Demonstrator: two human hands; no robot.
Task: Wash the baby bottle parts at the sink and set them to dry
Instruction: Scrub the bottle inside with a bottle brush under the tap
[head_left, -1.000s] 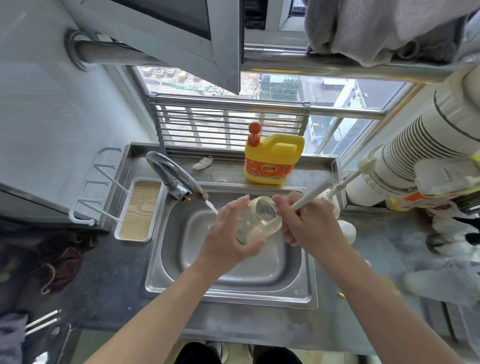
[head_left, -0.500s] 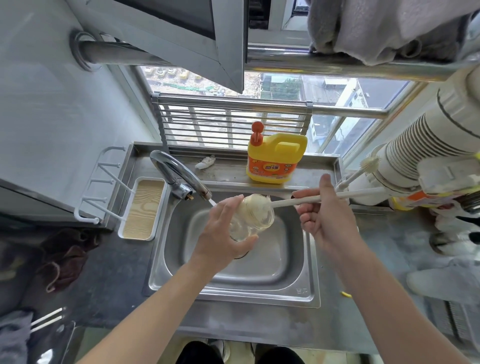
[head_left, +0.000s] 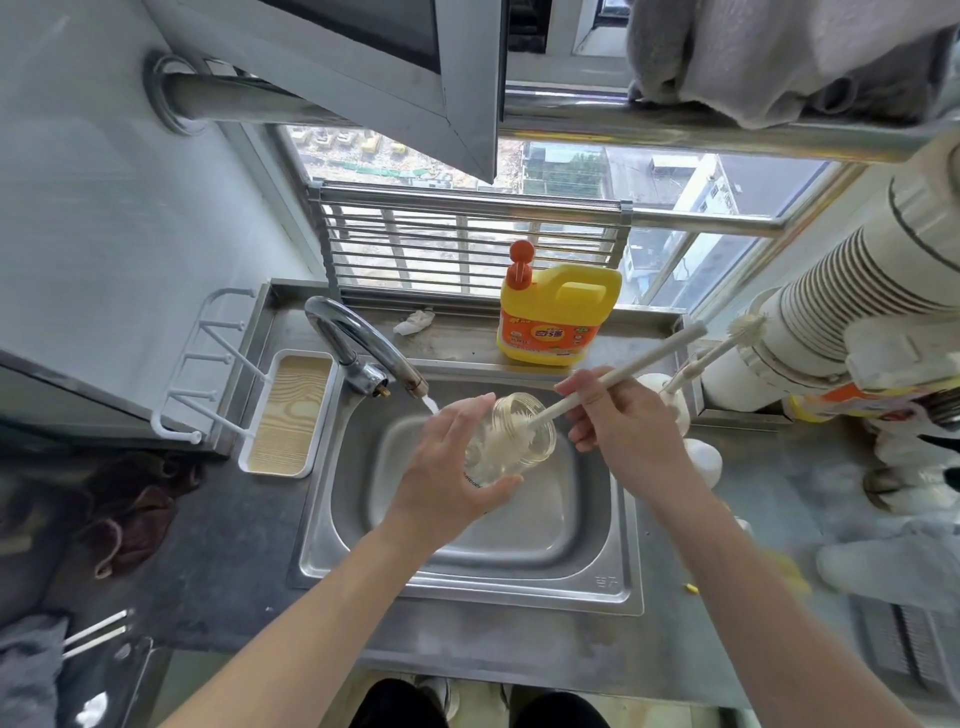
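Pushed back down into the clear, wide-mouthed plastic baby bottle (head_left: 511, 441) since half a second ago: cream long-handled bottle brush (head_left: 613, 371), head now inside. Held at frame centre over the steel sink (head_left: 467, 577), below the tap. Left hand (head_left: 449, 480) wrapped round the body; right hand (head_left: 626, 421) pinching the handle. Probably light, stiff, wet and slippery; best gripped round the barrel.

The sink (head_left: 613, 587) is brushed steel with a dull sheen, and the tap (head_left: 358, 343) above it is glossier polished metal. The bottle (head_left: 511, 441) looks clear and smooth. The brush handle (head_left: 623, 371) is matt cream plastic. Behind the sink, the detergent jug (head_left: 558, 317) is glossy yellow plastic. Left of the sink, the tray (head_left: 288, 415) has a wood-grain face.
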